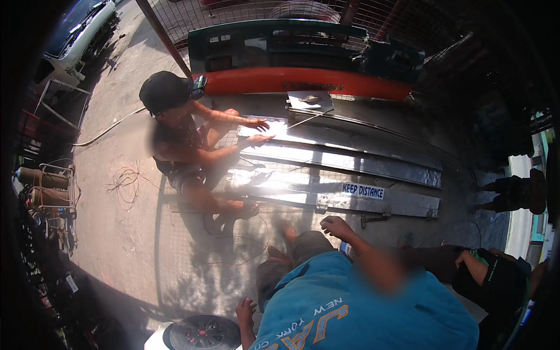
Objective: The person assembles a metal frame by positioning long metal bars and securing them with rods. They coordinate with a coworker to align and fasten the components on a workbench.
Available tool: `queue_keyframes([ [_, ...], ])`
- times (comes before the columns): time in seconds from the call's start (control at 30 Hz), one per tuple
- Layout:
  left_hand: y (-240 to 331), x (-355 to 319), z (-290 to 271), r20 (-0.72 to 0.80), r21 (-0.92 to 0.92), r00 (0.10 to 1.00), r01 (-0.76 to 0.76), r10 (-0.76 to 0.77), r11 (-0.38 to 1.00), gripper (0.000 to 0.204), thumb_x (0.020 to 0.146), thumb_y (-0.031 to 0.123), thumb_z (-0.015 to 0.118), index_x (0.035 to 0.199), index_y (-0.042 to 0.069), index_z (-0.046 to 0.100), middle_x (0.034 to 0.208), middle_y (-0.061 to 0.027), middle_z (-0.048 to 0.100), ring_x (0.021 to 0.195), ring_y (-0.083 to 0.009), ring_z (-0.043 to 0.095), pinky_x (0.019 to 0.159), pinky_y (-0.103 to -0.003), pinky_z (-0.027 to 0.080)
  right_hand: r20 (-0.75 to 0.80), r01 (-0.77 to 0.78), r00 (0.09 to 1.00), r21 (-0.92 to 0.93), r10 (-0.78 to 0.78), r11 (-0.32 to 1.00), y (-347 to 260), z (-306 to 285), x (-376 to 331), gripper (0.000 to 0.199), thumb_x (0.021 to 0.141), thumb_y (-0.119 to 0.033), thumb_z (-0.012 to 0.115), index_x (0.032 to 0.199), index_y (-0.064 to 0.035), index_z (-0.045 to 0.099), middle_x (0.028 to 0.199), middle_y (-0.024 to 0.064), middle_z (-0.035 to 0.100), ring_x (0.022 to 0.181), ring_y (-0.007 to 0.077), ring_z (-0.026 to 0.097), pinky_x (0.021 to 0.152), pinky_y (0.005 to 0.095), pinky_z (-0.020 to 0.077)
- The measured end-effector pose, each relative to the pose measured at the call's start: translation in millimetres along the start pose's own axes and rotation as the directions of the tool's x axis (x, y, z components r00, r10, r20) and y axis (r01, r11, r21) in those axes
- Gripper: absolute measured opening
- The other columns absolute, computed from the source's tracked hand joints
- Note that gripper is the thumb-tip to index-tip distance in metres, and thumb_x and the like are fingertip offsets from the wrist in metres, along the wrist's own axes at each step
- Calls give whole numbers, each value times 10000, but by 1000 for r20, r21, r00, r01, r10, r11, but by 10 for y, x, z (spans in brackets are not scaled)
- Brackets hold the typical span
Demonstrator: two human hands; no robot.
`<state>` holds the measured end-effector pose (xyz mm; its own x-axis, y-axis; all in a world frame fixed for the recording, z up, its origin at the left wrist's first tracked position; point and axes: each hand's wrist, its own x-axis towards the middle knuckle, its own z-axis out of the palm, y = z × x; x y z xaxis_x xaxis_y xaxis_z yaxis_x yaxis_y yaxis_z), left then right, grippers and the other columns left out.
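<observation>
At the lower edge, we locate our left hand (246, 308) beside our grey trousers (308, 247), fingers bent, with a dark wheel-like disc (204, 335) near it. Our right hand (336, 226) extends forward of our turquoise shirt (373, 318), fingers curled. The two hands are well apart; we cannot tell whether either grips anything. To our right we note a person in black (496, 277). Just beyond our right hand, a metal tool (375, 218) rests on the concrete floor (137, 245), by the near edge of the long silver metal panels (408, 204). These lie roughly parallel; the nearest bears a white sticker (363, 191) with blue lettering. A co-worker (178, 140) squats at their left end, both arms reaching over them. Farther off, we see a dark-green vehicle panel (251, 53) above an orange-red strip (309, 80), before wire mesh (245, 13).
</observation>
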<state>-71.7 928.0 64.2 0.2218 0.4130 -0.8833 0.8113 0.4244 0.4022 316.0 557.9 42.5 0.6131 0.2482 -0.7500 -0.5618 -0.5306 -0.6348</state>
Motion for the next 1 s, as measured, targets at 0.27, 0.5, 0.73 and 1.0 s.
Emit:
queue_keyframes([
  [0.27, 44, 666, -502, 421, 521, 893, -382, 159, 763, 412, 990, 289, 603, 1276, -4, 646, 1154, -185, 691, 913, -307, 701, 747, -405, 547, -252, -145, 943, 274, 217, 951, 736, 351, -1139, 415, 975, -330, 650, 1237, -7, 664, 1050, 81, 738, 892, 169, 701, 733, 314, 554],
  [0.5, 540, 1048, -646, 247, 357, 969, -67, -25, 932, 525, 972, 328, 622, 1381, 6, 549, 1170, -169, 669, 906, -285, 700, 736, -391, 529, -363, -155, 890, 331, 277, 931, 1687, 996, -1958, 438, 983, -331, 643, 1234, 25, 683, 1077, 139, 737, 957, 218, 712, 826, 346, 564],
  [0.73, 1055, 1112, 6, 336, 506, 942, -194, 15, 840, 542, 961, 369, 648, 1352, 3, 571, 1155, -172, 679, 897, -291, 710, 742, -396, 529, -415, -108, 826, 546, 380, 831, 1957, 883, -2358, 424, 993, -327, 632, 1247, 9, 681, 1033, 110, 722, 906, 211, 688, 818, 340, 553],
  [1.0, 1344, 794, 1183, 368, 607, 930, -262, 27, 750, 557, 954, 345, 672, 1352, -34, 585, 1139, -169, 696, 901, -288, 718, 747, -398, 550, -458, -71, 860, 329, 225, 942, 1976, 177, -2410, 455, 946, -428, 708, 1193, -46, 718, 1071, 115, 722, 962, 244, 686, 859, 380, 554],
])
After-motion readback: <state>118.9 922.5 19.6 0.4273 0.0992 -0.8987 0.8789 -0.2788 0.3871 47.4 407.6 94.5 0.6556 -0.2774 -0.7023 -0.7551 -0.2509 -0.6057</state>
